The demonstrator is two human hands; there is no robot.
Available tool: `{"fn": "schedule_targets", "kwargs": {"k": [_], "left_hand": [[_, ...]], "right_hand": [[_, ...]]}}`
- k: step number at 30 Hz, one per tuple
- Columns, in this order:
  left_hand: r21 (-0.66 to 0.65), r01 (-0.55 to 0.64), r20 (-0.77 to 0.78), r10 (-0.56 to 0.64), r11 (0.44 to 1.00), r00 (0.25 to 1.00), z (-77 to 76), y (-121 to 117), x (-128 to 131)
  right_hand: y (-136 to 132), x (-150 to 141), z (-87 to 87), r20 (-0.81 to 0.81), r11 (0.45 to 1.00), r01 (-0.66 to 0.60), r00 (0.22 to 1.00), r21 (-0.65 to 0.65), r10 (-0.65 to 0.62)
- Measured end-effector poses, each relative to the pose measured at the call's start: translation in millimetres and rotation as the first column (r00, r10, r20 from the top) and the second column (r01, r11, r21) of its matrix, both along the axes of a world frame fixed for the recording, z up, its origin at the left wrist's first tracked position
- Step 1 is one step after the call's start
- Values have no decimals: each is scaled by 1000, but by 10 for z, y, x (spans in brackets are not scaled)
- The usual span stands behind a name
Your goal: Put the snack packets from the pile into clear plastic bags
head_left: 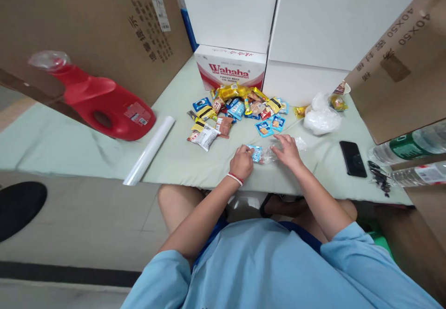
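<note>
My left hand [241, 164], with a red and white bracelet at the wrist, rests at the table's near side. Its fingers are closed on a small blue snack packet [257, 153]. Just right of the packet lies a crumpled clear plastic bag [267, 156]. Over that bag is my right hand [287, 152], thumb and fingers apart, the thumb by the film. More clear film shows beyond its fingers. Two blue snack packets [264, 128] lie flat ahead of my hands. Behind them spreads a pile of mixed snack packets [237, 107], with a silver packet [206, 137] at its near left.
A Wahaha carton [232, 69] stands behind the pile. To the left are a red jug [111, 100] and a white roll [149, 151]. To the right are a white plastic bag [322, 116], a phone [353, 159], keys [379, 176] and bottles [411, 146]. Large cardboard boxes flank both sides.
</note>
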State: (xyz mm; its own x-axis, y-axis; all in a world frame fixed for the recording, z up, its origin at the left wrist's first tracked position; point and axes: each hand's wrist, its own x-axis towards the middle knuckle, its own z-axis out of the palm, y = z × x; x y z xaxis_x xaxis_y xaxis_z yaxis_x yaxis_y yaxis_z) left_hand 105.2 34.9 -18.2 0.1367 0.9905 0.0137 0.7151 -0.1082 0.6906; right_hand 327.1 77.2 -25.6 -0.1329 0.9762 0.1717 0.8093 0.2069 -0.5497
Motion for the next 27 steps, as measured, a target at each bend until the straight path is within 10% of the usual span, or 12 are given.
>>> {"fn": "schedule_targets", "kwargs": {"k": [5,11,20,27], "left_hand": [[35,29,-379,-13,999,925,75,-42,66],[48,52,-456,-25,997,890,53,-33,149],[76,-32,-165,44,997,985,-65,45,61],[-8,-260,-79,259,966,963,-233,154,-310]], "right_hand": [[-56,92,-145,167,991,-59,983,-119,79],[-127,107,167,-94,976,-59,995,-210,40],[93,-785,260,-18,966,-182,983,-181,182],[-94,-708,37,-28,969,-198,980,-146,196]]}}
